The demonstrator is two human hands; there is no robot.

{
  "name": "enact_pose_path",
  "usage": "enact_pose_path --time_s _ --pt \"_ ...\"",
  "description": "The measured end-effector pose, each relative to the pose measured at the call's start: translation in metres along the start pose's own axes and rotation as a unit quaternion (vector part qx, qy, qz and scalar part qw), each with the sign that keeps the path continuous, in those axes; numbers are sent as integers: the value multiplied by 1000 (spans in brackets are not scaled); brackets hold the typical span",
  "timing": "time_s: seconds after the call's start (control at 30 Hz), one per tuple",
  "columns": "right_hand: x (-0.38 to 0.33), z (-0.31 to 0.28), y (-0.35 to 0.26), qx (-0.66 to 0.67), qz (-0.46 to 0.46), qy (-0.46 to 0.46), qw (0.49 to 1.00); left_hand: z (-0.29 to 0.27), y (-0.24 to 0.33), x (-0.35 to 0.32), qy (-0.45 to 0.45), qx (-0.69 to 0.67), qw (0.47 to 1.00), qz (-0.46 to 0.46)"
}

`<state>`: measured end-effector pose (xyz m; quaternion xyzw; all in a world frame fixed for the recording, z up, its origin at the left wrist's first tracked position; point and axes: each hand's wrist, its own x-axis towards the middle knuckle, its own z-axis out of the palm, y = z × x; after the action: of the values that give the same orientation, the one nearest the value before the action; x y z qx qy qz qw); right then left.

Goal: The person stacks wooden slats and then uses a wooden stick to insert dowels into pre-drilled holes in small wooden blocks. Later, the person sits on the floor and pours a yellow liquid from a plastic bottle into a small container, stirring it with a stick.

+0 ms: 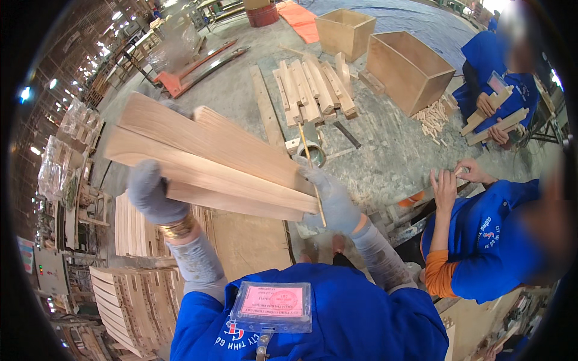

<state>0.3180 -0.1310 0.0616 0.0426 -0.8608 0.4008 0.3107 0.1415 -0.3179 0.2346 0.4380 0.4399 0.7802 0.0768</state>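
Note:
A fanned stack of several pale wooden boards (223,168) is held up in front of me, tilted down to the right. My left hand (155,191), in a grey glove, is closed around the lower edge near the wide left end. In a matching glove, my right hand (334,200) grips the narrow right end. A thin yellowish stick (312,171) stands across that end, against my right hand; what its upper tip touches I cannot tell. Beyond it sits a greenish round container (314,155) on the floor. Some fingers are hidden behind the boards.
Wooden bars (313,87) lie piled ahead, near two plywood boxes (409,69) and small dowels (435,120). Two people in blue work at right, one holding wooden pieces (500,114). Slatted wooden parts (135,307) stack at lower left. An orange pallet jack (171,83) stands far left.

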Motion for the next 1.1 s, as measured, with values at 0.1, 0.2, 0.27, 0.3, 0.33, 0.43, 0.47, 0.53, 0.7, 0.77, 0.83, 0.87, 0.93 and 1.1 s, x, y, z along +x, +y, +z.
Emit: enact_pose_path --time_s 0.1,0.2,0.27,0.3,0.33,0.43,0.47,0.53,0.7,0.77,0.83,0.87,0.93,1.1 --pt "18 -3 -24 -5 -1 34 999 0 11 24 -34 0 997 73" --pt "38 -3 -57 -30 11 28 999 -81 -25 -10 -93 -131 982 97" --pt "48 4 -67 -53 28 3 998 -101 -85 -61 -71 -140 985 74" --pt "54 9 -75 -99 51 -19 994 -67 -105 -79 23 -22 996 83" --pt "55 17 -77 -161 87 -46 982 -38 -126 -86 51 -41 997 46" --pt "42 35 -69 -98 113 -52 987 -10 -134 -106 77 -111 987 -84" --pt "41 45 -66 -39 98 -40 994 -43 -140 -120 110 -44 988 -103" --pt "22 53 -49 64 84 8 994 -52 -151 -134 285 -59 943 -160" --pt "-8 61 -15 151 116 65 980 -59 -177 -164 338 -76 915 -206" --pt "-15 52 4 249 216 119 937 -92 -179 -181 321 -13 921 -221" --pt "-28 45 54 215 280 191 916 -79 -185 -170 357 25 908 -219" --pt "-39 46 89 141 290 233 917 -68 -187 -160 371 41 901 -220" --pt "-45 53 129 153 318 217 910 -65 -180 -146 366 -87 894 -243" --pt "-41 85 176 208 395 247 860 -70 -178 -144 336 33 918 -209"
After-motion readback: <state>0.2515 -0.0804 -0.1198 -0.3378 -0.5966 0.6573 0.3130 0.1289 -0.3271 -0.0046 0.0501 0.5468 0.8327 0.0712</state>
